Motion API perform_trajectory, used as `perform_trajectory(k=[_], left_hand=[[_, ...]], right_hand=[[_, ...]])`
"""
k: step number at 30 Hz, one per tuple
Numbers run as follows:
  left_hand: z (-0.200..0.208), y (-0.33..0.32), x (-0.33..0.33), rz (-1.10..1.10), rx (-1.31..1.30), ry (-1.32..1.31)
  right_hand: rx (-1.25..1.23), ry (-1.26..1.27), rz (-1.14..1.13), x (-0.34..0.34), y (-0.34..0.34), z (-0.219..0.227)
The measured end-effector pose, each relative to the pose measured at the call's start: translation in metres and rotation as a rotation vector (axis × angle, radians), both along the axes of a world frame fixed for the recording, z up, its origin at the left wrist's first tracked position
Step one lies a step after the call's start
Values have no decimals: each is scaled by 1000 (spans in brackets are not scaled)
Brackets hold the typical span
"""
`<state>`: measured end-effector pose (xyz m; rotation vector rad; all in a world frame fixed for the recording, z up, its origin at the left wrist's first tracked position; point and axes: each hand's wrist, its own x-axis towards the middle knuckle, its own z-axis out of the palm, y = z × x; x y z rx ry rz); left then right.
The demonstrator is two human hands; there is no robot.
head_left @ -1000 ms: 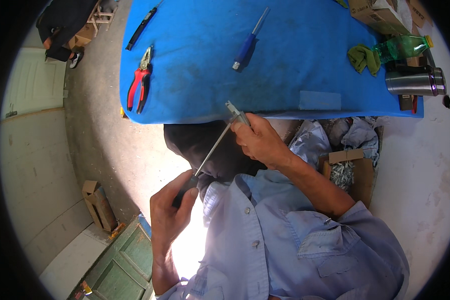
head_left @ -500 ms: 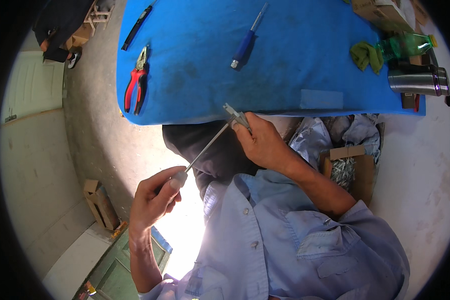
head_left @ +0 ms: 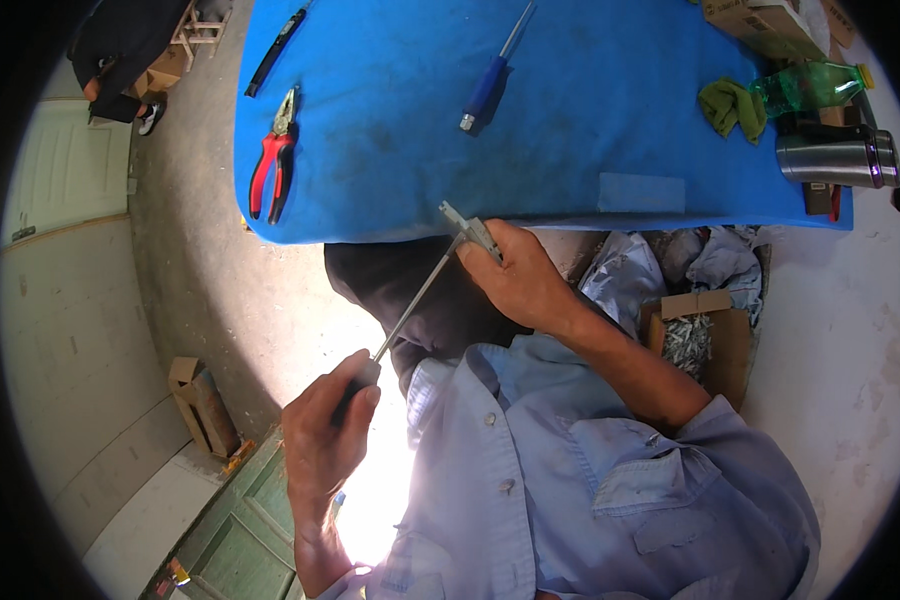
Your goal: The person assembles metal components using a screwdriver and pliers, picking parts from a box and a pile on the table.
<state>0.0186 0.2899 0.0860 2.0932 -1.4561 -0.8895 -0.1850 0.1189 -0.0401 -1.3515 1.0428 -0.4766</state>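
Screwdriver (head_left: pixel 412 312) meeting a grey metal fitting (head_left: pixel 476 235) near the table's (head_left: pixel 390 170) edge
I see the left hand (head_left: pixel 322 430) gripping the handle (head_left: pixel 366 375); the right hand (head_left: pixel 523 280) pinches the fitting, covering one end. I can't make out the screwdriver's tip.

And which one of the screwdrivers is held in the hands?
The dark-handled screwdriver with a long, thin metal shaft: its handle is gripped in the left hand. The blue-handled screwdriver lies untouched on the blue-covered table.
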Motion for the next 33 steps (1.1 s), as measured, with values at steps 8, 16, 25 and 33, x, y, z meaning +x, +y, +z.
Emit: perform_trajectory(k=[8,16,25,33], left_hand=[[-5,-1,-1,-3,3,2],[-9,-1,0,-50,-42,-54],[8,-12,-8,-132,53,-231],[18,-18,-16,-162,96,-261]], right_hand=[[-10,9,-30,0,0,4],[-26,35,-23,1,1,8],[-163,118,-8,1,3,8],[-242,174,29,-1,3,9]])
